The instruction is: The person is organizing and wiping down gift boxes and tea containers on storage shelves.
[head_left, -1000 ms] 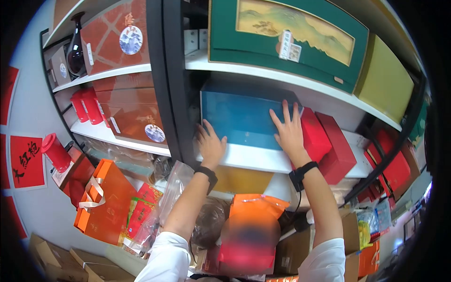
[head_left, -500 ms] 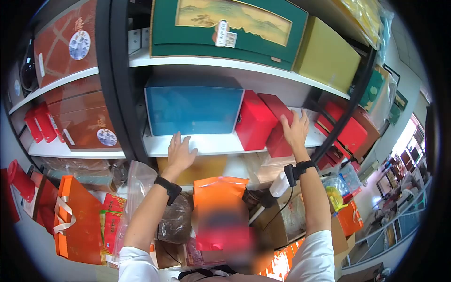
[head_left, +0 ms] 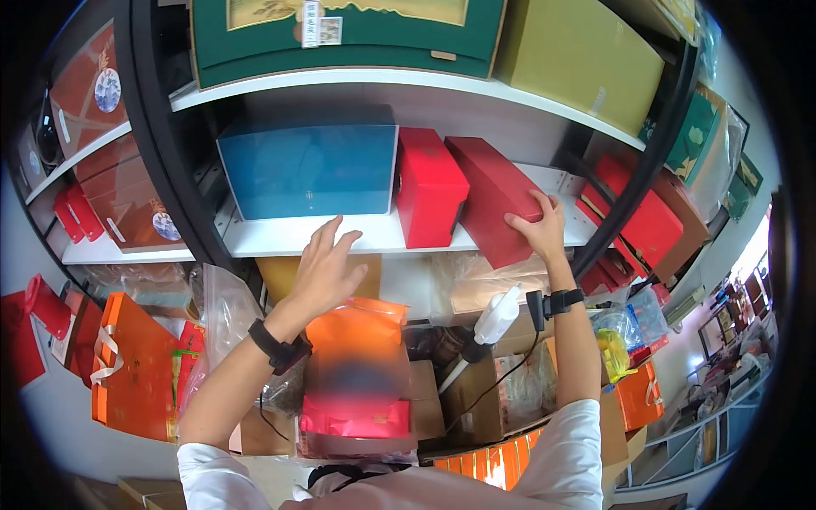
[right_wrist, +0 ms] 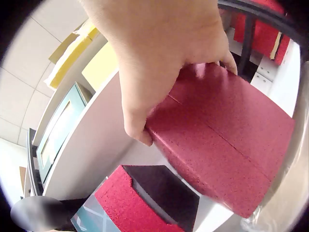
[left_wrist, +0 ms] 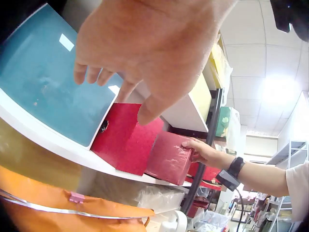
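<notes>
- White shelf [head_left: 297, 234]: bears a row of boxes.
- Blue box [head_left: 310, 174]: stands at the left, glossy front outward.
- Dark red box [head_left: 497, 200]: sits at the right of the row, askew, near end out past the shelf's front edge. Shows long, straight-sided form, finely grained deep red surface, thin lengthwise seam, pale streaks of glare.
- Bright red box [head_left: 429, 191]: stands between blue and dark red, one side blackish.
- Left hand [head_left: 323, 272]: hovers before the shelf edge, fingers apart.
- Right hand [head_left: 544, 229]: clamps on dark red box, thumb opposite fingers.
</notes>
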Motion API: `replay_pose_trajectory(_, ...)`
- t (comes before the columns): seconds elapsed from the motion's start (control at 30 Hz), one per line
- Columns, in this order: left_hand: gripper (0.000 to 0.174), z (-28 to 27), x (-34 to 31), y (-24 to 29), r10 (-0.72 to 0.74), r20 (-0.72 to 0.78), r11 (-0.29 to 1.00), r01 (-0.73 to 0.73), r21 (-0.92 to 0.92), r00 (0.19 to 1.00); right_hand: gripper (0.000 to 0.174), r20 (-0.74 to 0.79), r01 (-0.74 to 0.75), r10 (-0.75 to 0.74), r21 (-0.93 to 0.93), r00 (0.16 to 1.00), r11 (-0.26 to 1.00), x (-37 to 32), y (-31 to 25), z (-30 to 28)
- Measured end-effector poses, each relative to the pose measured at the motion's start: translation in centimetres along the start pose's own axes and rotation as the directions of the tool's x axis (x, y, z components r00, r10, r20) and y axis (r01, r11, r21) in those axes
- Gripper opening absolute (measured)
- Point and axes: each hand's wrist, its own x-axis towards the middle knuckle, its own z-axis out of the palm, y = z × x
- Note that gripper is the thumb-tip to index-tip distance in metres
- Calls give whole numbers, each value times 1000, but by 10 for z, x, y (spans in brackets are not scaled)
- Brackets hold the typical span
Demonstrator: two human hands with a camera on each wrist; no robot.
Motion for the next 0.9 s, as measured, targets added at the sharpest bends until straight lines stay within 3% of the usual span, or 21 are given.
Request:
replay_pose_trajectory(0.23, 54, 14, 6, 32, 65, 14, 998, -65, 22, 998, 74, 153, 48, -81, 208, 985, 977, 27, 40, -34)
replay_pose_trajectory(0.47, 55, 22, 4, 41, 41, 18, 999, -41, -8, 999, 71, 291, 150, -221, 249, 931, 957, 50, 86, -54)
replay_pose_trajectory(0.57, 61, 27, 7, 43, 28, 41, 999, -29, 31, 999, 73, 354, 104, -218, 314, 909, 944, 65, 108, -59)
replay_pose_trajectory(0.67, 69, 32, 17, 49, -51, 84, 996, 56, -65, 995, 78, 418, 64, -197, 312, 887, 948, 74, 113, -62)
replay_pose_trajectory(0.7, 78, 38, 23, 48, -46, 106, 993, 57, -106, 993, 79, 419, 80, -190, 266, 888, 961, 74, 108, -65)
replay_pose_trajectory(0.8, 81, 74, 49, 42, 7, -29, 955, -15, -297, 1000, 86, 419, 145, -212, 186, 883, 972, 80, 107, -66)
replay_pose_trajectory(0.87, 84, 98, 64, 40, -47, -1, 934, 43, -354, 999, 86, 332, 268, -245, -23, 911, 963, 81, 106, -57)
replay_pose_trajectory(0.9, 86, 108, 71, 38, -72, 12, 922, 71, -381, 997, 83, 188, 397, -360, -224, 914, 890, 70, 81, -55)
